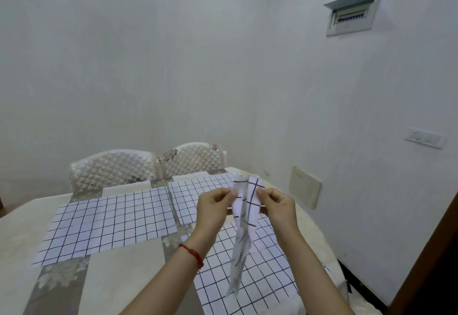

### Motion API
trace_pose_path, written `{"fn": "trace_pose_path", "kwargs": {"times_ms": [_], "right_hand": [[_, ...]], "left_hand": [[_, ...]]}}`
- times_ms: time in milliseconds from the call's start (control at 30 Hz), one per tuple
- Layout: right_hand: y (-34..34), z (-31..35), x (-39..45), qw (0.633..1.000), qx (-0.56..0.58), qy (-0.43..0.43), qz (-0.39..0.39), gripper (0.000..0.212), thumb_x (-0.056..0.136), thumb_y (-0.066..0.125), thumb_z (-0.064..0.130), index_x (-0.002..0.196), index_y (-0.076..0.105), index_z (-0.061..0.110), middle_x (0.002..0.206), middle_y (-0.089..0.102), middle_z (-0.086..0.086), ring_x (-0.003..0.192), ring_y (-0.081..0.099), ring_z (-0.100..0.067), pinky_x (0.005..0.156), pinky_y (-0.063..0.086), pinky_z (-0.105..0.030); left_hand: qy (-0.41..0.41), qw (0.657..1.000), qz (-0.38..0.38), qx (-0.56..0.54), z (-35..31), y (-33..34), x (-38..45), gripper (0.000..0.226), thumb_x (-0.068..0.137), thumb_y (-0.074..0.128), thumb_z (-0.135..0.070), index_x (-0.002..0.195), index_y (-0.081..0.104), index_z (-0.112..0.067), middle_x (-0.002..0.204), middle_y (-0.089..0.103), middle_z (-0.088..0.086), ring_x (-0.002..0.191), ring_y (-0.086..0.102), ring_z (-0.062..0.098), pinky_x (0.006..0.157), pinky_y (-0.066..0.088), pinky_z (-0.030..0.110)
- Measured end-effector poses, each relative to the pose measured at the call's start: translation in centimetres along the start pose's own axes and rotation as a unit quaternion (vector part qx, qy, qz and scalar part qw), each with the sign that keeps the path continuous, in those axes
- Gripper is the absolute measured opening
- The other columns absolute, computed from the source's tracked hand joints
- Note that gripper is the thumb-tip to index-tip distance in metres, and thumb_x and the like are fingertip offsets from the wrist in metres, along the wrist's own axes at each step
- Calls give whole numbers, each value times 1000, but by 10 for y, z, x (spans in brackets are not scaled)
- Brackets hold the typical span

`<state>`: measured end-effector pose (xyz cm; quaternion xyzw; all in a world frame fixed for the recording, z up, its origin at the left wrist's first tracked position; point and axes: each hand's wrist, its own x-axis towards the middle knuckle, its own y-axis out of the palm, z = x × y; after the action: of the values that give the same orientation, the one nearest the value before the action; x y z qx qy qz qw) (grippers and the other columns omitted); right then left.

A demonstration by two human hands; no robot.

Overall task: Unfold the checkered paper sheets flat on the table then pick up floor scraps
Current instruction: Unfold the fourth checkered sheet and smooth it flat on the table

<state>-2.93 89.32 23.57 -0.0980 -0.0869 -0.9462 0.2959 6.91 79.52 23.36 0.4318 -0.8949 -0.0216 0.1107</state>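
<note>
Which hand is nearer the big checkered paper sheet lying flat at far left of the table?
Left. The left hand is just right of that big checkered paper sheet, above the table; the right hand is farther right, past the folded checkered paper both hands pinch.

the light is soft and even, moderately bright, with a cool bluish-grey cast over the wall point(148, 54); its source does not show. shadows are faint: a weak one lies under the panel point(353, 12) on the wall. no glare anywhere. the table point(119, 277) below the wall is sharp enough to show its pattern. the folded sheet point(244, 228) above the table is smeared by motion blur at its lower end. wide-angle distortion bends the wall's corner line and the table's edges, most near the frame borders.
</note>
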Motion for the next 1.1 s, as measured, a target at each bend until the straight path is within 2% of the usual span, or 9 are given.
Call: {"fn": "trace_pose_path", "kwargs": {"times_ms": [167, 367, 467, 533, 600, 800, 933, 1033, 1100], "right_hand": [[-33, 2, 15, 994, -34, 0, -101, 23, 86, 62, 10, 63, 62, 15, 64, 62, -3, 56, 55, -13, 51, 50, -16], [-44, 6, 32, 977, -138, -61, -153, 26, 81, 66, 13, 58, 60, 23, 59, 59, 7, 58, 50, -7, 50, 38, -3], [-37, 13, 38, 971, -176, -103, -127, 25, 79, 66, 12, 60, 60, 26, 62, 61, 10, 61, 53, -5, 53, 39, -2], [-33, 20, 41, 965, -213, -124, -87, 26, 79, 66, 12, 60, 60, 29, 63, 61, 12, 63, 55, -4, 58, 42, -8], [-27, 29, 43, 953, -268, -139, -24, 27, 78, 67, 15, 58, 60, 32, 62, 62, 14, 61, 55, 2, 58, 41, -7], [-7, 52, 45, 899, -389, -157, 126, 14, 79, 68, 19, 66, 68, 26, 63, 62, 16, 63, 56, 3, 59, 40, -10], [-3, 56, 40, 889, -398, -168, 153, 9, 79, 68, 20, 71, 71, 21, 57, 58, 16, 56, 51, 4, 56, 36, -14], [-4, 54, 36, 898, -378, -167, 151, 16, 79, 69, 22, 64, 65, 26, 59, 59, 14, 57, 50, 1, 56, 37, -15], [-5, 52, 34, 909, -356, -160, 143, 23, 78, 70, 24, 58, 59, 29, 55, 57, 13, 53, 47, 1, 53, 37, -12]], "left_hand": [[-2, 992, -129, -10, -7, -48, 22, 20, 86, 61, -13, 67, 66, -18, 64, 64, -6, 50, 60, 4, 43, 47, 13], [-18, 983, -174, 58, 9, -77, 39, 21, 86, 60, -18, 65, 63, -17, 59, 52, -1, 61, 43, 16, 58, 36, 26], [-49, 982, -171, 60, 17, -81, 42, 12, 87, 58, -16, 94, 66, -11, 87, 63, 5, 84, 55, 21, 78, 43, 30], [-53, 981, -161, 98, 19, -78, 41, 28, 88, 57, -18, 115, 59, -11, 108, 61, 8, 96, 53, 20, 85, 42, 31], [-22, 982, -121, 146, 17, -68, 40, 35, 87, 60, -22, 120, 56, -13, 116, 59, 5, 101, 52, 16, 85, 41, 30], [105, 967, 57, 223, -1, -20, 31, 34, 76, 72, -27, 109, 64, -27, 106, 58, -18, 99, 52, -1, 80, 38, 13], [139, 968, 74, 194, -13, -1, 29, 17, 76, 72, -25, 78, 66, -41, 78, 64, -30, 82, 57, -15, 74, 39, 8], [136, 978, 63, 147, -14, 5, 30, 29, 74, 74, -17, 56, 63, -36, 55, 62, -25, 58, 56, -8, 68, 46, 18], [134, 982, 54, 123, -14, 7, 29, 26, 71, 77, -17, 53, 62, -27, 53, 58, -16, 57, 52, -1, 65, 45, 25]]}}
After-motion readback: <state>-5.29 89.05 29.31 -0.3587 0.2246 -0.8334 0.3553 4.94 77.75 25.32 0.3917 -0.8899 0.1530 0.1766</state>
